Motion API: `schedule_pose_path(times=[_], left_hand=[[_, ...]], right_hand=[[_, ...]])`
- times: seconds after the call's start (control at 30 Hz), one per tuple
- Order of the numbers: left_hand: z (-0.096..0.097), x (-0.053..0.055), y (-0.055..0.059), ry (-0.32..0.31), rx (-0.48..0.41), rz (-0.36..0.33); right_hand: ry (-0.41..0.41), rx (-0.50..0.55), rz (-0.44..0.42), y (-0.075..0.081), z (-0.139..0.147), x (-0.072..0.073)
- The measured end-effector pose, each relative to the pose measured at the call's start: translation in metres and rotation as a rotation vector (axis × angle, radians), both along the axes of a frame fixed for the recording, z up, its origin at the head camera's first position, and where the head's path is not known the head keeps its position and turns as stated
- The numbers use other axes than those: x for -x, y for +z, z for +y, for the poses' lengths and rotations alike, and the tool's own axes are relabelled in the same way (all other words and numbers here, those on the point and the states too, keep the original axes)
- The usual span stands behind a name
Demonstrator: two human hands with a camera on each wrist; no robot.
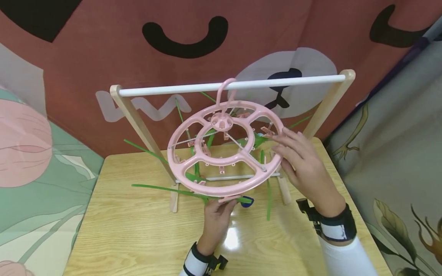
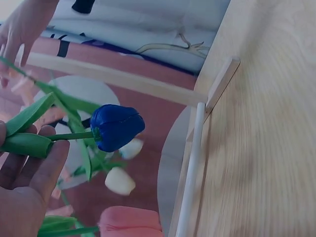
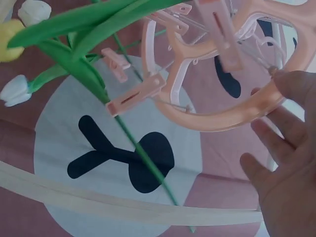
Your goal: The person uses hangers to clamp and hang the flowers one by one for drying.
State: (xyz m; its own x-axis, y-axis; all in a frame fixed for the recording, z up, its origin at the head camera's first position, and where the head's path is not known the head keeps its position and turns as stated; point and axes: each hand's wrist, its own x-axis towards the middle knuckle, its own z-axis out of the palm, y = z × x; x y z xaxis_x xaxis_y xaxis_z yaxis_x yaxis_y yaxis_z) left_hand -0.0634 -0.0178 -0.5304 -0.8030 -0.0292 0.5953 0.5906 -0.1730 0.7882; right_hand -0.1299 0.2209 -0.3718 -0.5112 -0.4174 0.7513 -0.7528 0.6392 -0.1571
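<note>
A pink round drying hanger (image 1: 226, 190) with several pegs hangs by its hook from a white rail. At its near side my left hand (image 1: 216, 220) holds a blue artificial tulip (image 2: 117, 127) by its green leafy part, the stem reaching out to the left. A pink peg (image 1: 229, 198) sits right at these fingertips. On the right, my right hand (image 1: 307, 168) touches the hanger's outer rim with its fingers extended. In the right wrist view, the rim (image 3: 212, 122) passes among those fingers. A white tulip (image 3: 16, 90) shows below the ring.
A wooden stand (image 1: 141, 128) carries the white rail (image 1: 286, 81) on a wooden table (image 1: 131, 226). Other tulips hang under the hanger, including a pink one (image 2: 129, 222) and a yellow one (image 3: 10, 42). Behind stands a printed curtain (image 1: 121, 65).
</note>
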Motion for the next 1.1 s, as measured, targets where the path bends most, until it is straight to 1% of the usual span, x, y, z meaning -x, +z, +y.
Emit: schedule_pose_path(times=[0.1,0.2,0.33,0.43,0.53,0.63,0.73,0.8,0.87,0.97,1.07,1.1], left_hand=[[-0.008,0.001,0.001,0.006,-0.003,-0.01],[-0.015,0.002,0.002,0.037,0.013,-0.04],[-0.026,0.003,0.005,0.083,0.037,-0.116],[-0.034,0.005,0.008,0.113,0.039,-0.158],[-0.039,0.007,0.008,0.124,0.034,-0.137],[-0.044,0.01,0.008,0.128,0.035,-0.109],[-0.048,0.011,0.009,0.154,0.04,-0.1],[-0.05,0.01,0.009,0.177,0.05,-0.107],[-0.05,0.01,0.01,0.192,0.053,-0.128],[-0.049,0.009,0.011,0.188,0.052,-0.145],[-0.048,0.009,0.012,0.177,0.043,-0.136],[-0.047,0.01,0.012,0.163,0.034,-0.123]], right_hand=[[0.035,0.009,0.041,0.002,-0.004,-0.008],[0.062,0.027,0.096,0.004,-0.01,-0.016],[0.06,0.046,0.177,0.006,-0.019,-0.024],[0.053,0.067,0.252,0.006,-0.027,-0.026],[0.038,0.074,0.321,0.006,-0.034,-0.028],[0.024,0.082,0.368,0.004,-0.041,-0.031],[0.025,0.102,0.392,0.003,-0.047,-0.033],[0.026,0.123,0.406,0.001,-0.051,-0.034],[0.024,0.138,0.398,-0.001,-0.051,-0.034],[0.017,0.164,0.366,-0.005,-0.048,-0.033],[0.01,0.187,0.327,-0.007,-0.043,-0.031],[0.006,0.191,0.317,-0.008,-0.042,-0.029]])
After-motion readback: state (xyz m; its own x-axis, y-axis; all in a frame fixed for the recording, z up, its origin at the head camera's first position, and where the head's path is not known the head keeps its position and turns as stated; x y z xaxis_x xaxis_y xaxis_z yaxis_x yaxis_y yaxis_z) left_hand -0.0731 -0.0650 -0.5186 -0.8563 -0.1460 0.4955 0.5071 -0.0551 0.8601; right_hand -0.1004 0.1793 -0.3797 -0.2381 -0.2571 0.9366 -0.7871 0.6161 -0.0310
